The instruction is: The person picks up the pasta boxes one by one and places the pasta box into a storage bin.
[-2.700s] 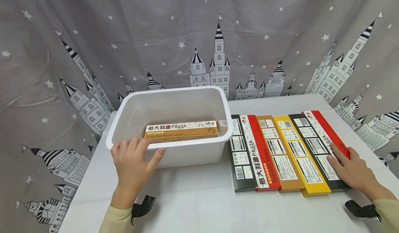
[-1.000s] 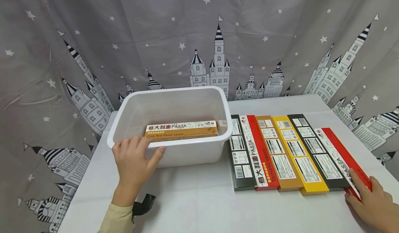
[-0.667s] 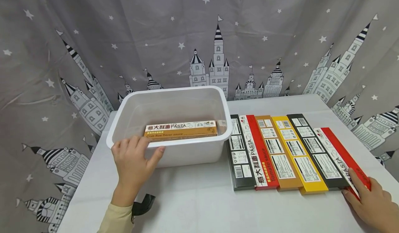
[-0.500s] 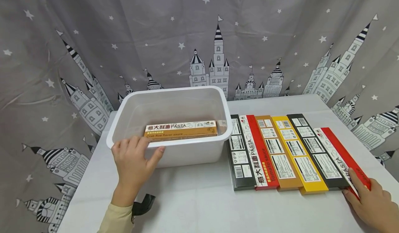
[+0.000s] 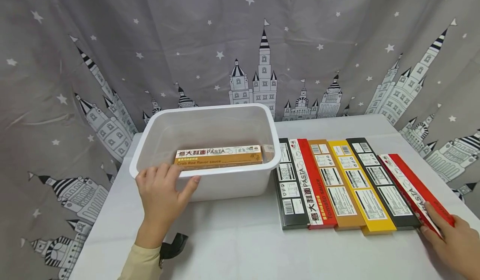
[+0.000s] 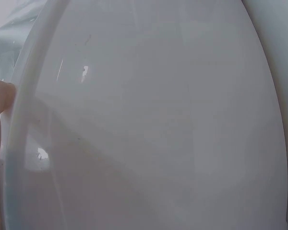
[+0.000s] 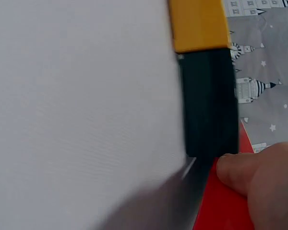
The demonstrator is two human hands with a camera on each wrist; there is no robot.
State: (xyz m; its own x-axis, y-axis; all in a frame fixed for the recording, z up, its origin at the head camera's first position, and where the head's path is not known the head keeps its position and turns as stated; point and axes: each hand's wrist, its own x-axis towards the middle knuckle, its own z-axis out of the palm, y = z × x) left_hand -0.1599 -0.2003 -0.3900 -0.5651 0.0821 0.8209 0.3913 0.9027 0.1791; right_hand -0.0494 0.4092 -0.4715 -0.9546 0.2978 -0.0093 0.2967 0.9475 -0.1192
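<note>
The right hand (image 5: 455, 242) grips the near end of a long, flat, red-and-white cardboard pasta box (image 5: 418, 186) at the right end of a row, thumb on one edge and fingers across the other. The box lies just right of a long black box with white label panels (image 5: 382, 184), and its dark red left side shows, so it looks slightly tipped or raised; whether it is clear of the white tabletop (image 5: 243, 246) I cannot tell. Since the hold is only at one end, the far end could droop or swing if lifted, probably knocking the black box and pushing it into the yellow box (image 5: 361, 186) beside it. The thumb sits close to the edge, as the right wrist view shows, so a weak pinch might let the smooth card slip. The left hand (image 5: 163, 198) has its fingers hooked over the near rim of a white plastic bin (image 5: 232, 186), thumb along the outside; pressing hard there could tilt or drag the bin. Inside, a brown-and-white pasta box (image 5: 219, 158) lies near the front wall, where a box dropped in carelessly could strike it.
</note>
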